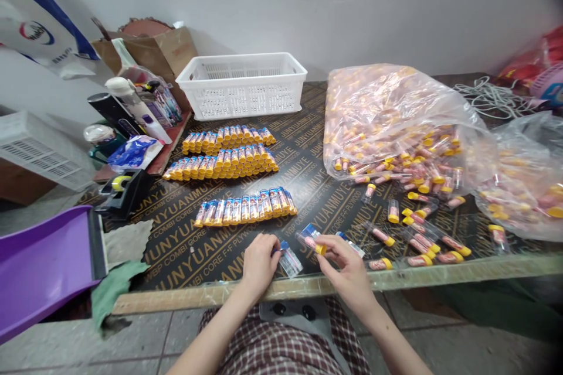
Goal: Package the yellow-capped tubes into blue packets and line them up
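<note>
In the head view, the right hand (348,272) is in the lower centre of the frame, thumb and fingers closed around the yellow-capped end of a clear tube (311,242) with pink contents. The cap sits between the fingertips, and the tube's clear end reaches out past them toward the upper left, tilted. It lies above a blue-and-clear label strip (310,228); whether the two touch cannot be told. Another label strip (352,244) shows just behind the right hand's fingers.

The left hand (258,265), left of the tube and apart from it, has its fingers curled inward, the tips at the upper left edge of a small label sheet (292,263). Whether they pinch it cannot be told.

Left of centre, tubes with blue labels stand in three groups: a back group (229,138), a middle group (222,164) and a front group (246,208), the last nearest the left hand. Behind them, at upper centre, is a white plastic basket (248,96). Right of centre, a clear plastic bag (378,91) spills yellow-capped tubes onto the printed plywood tabletop (189,263); loose tubes (423,243) lie to the right of the right hand. A black tape dispenser (132,190) stands at left, and a purple dustpan (44,263) fills the lower left.
</note>
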Motion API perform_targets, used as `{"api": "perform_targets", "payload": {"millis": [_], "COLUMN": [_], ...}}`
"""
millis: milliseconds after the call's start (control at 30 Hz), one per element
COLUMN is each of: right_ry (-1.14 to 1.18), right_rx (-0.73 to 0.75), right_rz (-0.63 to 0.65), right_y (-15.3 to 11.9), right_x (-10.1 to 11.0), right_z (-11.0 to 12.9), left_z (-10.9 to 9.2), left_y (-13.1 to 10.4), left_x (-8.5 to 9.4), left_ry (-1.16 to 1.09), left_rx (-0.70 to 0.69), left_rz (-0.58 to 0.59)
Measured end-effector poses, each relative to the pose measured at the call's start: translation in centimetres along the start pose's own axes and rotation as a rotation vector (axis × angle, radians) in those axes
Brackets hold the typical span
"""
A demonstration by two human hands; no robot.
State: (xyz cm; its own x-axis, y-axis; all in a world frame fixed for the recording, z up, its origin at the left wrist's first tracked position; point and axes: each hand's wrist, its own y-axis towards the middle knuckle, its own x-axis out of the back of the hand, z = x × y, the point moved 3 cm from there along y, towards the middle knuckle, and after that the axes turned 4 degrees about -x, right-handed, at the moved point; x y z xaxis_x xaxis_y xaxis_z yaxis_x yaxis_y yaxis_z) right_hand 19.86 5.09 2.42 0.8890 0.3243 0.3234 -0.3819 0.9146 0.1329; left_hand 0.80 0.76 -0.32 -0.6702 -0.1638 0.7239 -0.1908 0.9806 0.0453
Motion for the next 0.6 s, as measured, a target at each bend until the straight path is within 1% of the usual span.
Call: {"api": "perform_targets", "payload": {"millis": [67,200,267,300,400,500,600], "right_ry": [0.014,-0.019,-0.05,-0.068,-0.128,-0.176,-0.194], "right_rx": [0.007,0.055,0.097,0.12,0.193,0.263,0.301], "right_rz": [-0.03,-0.111,-0.146,-0.157,-0.179,-0.196,-0.199], "right_y": [-0.3,-0.8,-1.1,-1.2,-1.4,-1.6,-1.7], "right_x": [0.0,0.1,0.0,0.0,-0.3,-0.5,-0.6], "right_z": [0.1,0.8,1.3,1.5,1.9,2.0,2.1], "left_z": [0.1,0.5,0.3,0.2,0.0,0.1,0.4], "left_y": [0.1,0.6,0.9,1.0,1.1,1.0,0.9], "left_x": [0.1,0.0,0.1,0.2,0.5,0.6,0.5], "left_ry": [-0.215,-0.845,-1.075,-1.148,-1.244,-1.257,-1.254], "left_rx": [0.059,0.351,0.466,0.507,0.574,0.615,0.637], "left_rz": [-0.067,-0.13,-0.153,-0.167,-0.214,-0.271,-0.321]}}
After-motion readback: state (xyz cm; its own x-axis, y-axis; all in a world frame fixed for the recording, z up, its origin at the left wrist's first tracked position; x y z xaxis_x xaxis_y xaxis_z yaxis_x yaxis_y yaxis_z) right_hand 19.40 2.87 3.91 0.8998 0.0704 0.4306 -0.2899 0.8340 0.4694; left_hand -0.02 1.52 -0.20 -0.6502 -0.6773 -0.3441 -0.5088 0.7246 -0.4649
